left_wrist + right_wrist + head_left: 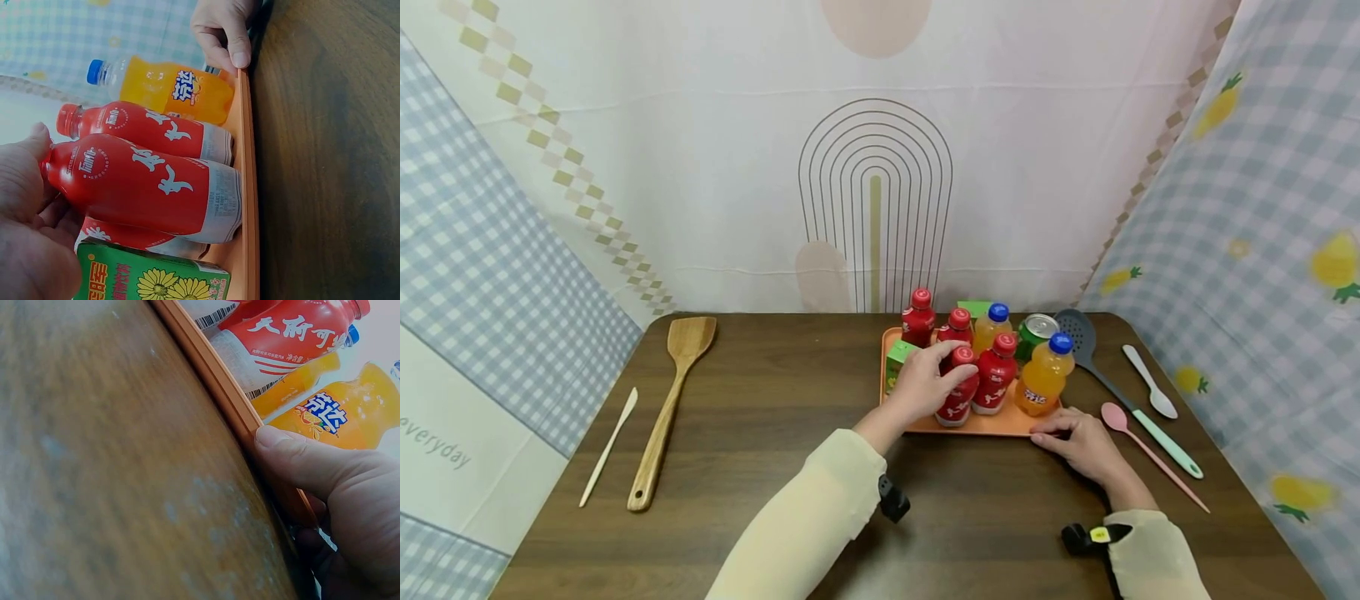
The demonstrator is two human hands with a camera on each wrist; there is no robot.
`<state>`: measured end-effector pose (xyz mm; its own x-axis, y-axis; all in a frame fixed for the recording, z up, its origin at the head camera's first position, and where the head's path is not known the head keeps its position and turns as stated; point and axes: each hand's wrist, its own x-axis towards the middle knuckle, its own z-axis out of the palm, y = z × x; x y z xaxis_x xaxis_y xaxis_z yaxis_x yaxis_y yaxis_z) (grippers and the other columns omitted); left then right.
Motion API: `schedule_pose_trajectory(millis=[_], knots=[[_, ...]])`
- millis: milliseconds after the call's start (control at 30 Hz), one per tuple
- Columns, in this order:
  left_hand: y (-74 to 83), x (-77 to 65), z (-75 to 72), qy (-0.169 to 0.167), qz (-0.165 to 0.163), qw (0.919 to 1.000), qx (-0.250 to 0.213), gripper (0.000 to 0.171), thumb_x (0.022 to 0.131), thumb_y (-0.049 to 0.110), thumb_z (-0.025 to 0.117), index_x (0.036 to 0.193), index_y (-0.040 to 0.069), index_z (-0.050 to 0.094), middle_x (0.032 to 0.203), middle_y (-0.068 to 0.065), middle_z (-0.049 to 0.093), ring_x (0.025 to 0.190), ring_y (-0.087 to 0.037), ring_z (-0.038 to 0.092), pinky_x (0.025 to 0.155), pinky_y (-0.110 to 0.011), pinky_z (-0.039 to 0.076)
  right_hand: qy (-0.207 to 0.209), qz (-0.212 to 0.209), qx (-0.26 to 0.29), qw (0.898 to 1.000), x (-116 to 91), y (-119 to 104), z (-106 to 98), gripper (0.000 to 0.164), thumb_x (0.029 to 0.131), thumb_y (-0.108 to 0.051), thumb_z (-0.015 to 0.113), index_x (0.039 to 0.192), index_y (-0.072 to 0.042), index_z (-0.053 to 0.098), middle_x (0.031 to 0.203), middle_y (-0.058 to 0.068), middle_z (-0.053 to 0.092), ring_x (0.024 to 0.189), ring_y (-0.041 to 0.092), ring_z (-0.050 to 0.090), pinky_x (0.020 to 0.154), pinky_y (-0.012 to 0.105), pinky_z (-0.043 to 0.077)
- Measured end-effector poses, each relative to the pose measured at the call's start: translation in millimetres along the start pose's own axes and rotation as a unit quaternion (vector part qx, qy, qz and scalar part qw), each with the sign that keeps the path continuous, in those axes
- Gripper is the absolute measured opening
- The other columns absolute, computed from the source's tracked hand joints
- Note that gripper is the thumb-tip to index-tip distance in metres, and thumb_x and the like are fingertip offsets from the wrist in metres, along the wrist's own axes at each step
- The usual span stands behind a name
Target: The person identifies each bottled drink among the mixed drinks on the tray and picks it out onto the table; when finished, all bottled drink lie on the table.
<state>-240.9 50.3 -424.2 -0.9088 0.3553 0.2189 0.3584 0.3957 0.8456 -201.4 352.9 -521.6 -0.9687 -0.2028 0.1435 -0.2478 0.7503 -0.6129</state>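
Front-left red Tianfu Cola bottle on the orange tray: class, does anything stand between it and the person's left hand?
Nothing visible does: the left hand has its fingers around the top of the Tianfu Cola bottle. The green drink carton stands to the side, not between them.

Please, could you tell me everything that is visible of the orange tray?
The orange tray is shallow, with a low raised rim, and looks like smooth plastic. It lies on the dark wooden table, right of its middle. Red bottles, a yellow-orange drink bottle and a green carton stand on it, hiding much of its base. The right hand grips it near the front right corner, thumb on the rim; whether that corner is lifted, I cannot tell.
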Motion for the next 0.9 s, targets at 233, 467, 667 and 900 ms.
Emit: schedule_pose_trajectory(millis=[233, 467, 667, 900], knots=[[1.1, -10.0, -0.8, 0.014, 0.033, 0.9993, 0.014, 0.042, 0.090, 0.034, 0.067, 0.129, 0.017, 0.061, 0.112, 0.003, 0.067, 0.098, -0.005, 0.060, 0.085, -0.027, 0.051, 0.001, 0.002, 0.003, 1.000, -1.4, 0.1, -0.1, 0.009, 0.081, -0.035, 0.077, 0.087, -0.028, 0.077, 0.089, -0.013, 0.066, 0.089, 0.009, 0.056, 0.080, 0.025, 0.046], [3.2, -30.5, -8.0, 0.045, 0.066, 0.9968, 0.000, 0.040, 0.090, 0.034, 0.067, 0.125, 0.016, 0.063, 0.113, 0.003, 0.067, 0.098, -0.006, 0.061, 0.085, -0.026, 0.052, 0.003, 0.001, 0.004, 1.000, -0.6, 0.3, 0.2, 0.009, 0.080, -0.035, 0.078, 0.087, -0.029, 0.077, 0.089, -0.013, 0.066, 0.089, 0.010, 0.055, 0.080, 0.025, 0.046], [3.7, -53.6, -24.2, 0.084, 0.069, 0.9934, -0.038, 0.037, 0.089, 0.030, 0.070, 0.123, 0.016, 0.065, 0.112, 0.001, 0.068, 0.095, -0.008, 0.063, 0.080, -0.027, 0.054, 0.002, 0.002, 0.002, 1.000, 0.2, 0.1, 0.8, 0.009, 0.080, -0.035, 0.078, 0.087, -0.028, 0.077, 0.088, -0.013, 0.066, 0.088, 0.011, 0.055, 0.078, 0.026, 0.047], [-7.9, -79.3, -46.4, 0.124, 0.071, 0.9850, -0.097, 0.035, 0.087, 0.020, 0.072, 0.119, 0.008, 0.066, 0.107, -0.006, 0.070, 0.095, -0.015, 0.065, 0.080, -0.037, 0.055, 0.001, 0.009, 0.002, 1.000, 0.1, -0.5, 1.1, 0.010, 0.080, -0.035, 0.078, 0.087, -0.028, 0.077, 0.088, -0.012, 0.066, 0.088, 0.010, 0.054, 0.078, 0.026, 0.047]])
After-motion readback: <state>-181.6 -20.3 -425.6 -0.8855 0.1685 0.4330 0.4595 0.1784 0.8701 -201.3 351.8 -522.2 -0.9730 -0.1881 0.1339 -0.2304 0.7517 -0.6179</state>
